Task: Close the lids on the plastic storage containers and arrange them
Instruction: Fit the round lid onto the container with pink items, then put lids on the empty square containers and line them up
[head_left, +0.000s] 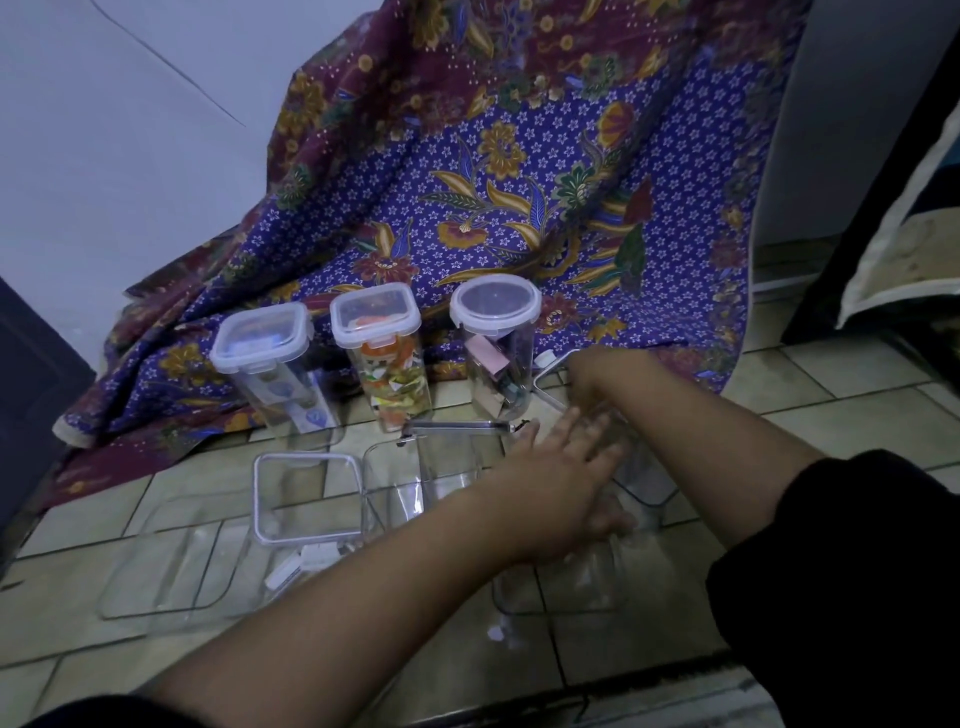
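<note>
A pale tiled floor (597, 670) fills the lower part of the view, with a patterned purple and maroon cloth (519, 171) draped behind it against a light wall.

Nearest, two bare forearms with dark sleeves reach forward. An empty clear container (166, 566) lies on the tiles at the left, and beside it a square lid (307, 499) with white clips rests over another clear container (395, 483). The left hand (558, 470) lies flat, fingers spread and extended, on top of a clear container (561, 577) at the centre right; it presses rather than clasps. The right hand (597, 384) reaches just beyond it to a clear lid (553, 382), touching its edge; blur hides how far its fingers are curled, so I cannot tell its grip.

Farther back, three tall containers stand in a row at the cloth's edge, lids on: a square blue-filled container (270, 364), a square orange-filled container (389, 358), and a round container (498, 348) holding a pink item. No writing is legible.
</note>
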